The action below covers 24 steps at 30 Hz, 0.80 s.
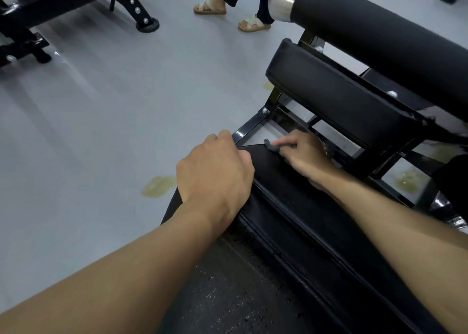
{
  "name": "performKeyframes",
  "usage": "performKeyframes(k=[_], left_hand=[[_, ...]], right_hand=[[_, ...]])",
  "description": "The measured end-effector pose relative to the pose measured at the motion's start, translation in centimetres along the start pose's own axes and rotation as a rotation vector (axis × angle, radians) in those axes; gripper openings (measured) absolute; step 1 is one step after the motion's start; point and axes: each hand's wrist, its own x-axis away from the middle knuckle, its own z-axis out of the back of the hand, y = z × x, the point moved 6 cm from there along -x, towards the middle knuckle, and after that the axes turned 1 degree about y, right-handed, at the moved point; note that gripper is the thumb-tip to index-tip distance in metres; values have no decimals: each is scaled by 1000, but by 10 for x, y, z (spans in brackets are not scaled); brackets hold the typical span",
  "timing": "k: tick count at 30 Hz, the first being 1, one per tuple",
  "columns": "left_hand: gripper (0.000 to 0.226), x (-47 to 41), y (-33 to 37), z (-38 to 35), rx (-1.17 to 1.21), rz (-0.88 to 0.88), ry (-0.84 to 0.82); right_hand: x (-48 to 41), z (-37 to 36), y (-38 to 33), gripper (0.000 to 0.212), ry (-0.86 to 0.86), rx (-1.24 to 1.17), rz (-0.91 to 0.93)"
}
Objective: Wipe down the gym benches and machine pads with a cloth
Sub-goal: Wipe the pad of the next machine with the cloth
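A long black bench pad (286, 222) runs from the bottom centre up to the middle of the view. My left hand (215, 174) rests on its far left corner, fingers curled over the pad's edge. My right hand (304, 154) presses a small grey cloth (272, 146) against the pad's far end; only a bit of the cloth shows past my fingers. Beyond it sits a second black pad (336, 98), tilted, and above that a thick black roller pad (379, 30) with a chrome end cap.
The machine's black steel frame (253, 126) stands under the pads. Another person's legs in sandals (253, 23) stand at the top centre. A second black machine frame (136, 9) fills the top left. The grey floor (101, 106) has yellowish stains (158, 185).
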Motion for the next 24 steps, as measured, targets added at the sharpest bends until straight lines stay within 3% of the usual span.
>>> performKeyframes(k=[7, 12, 17, 24], left_hand=[[25, 0, -1, 1, 20, -16, 6], [24, 0, 0, 1, 22, -10, 7], [22, 0, 0, 1, 23, -19, 21], [23, 1, 0, 2, 16, -6, 25]], right_hand=[[25, 15, 22, 31, -12, -6, 32], [-17, -1, 13, 26, 32, 65, -27], [15, 18, 31, 25, -16, 36, 19], [-25, 6, 34, 26, 10, 131, -56]])
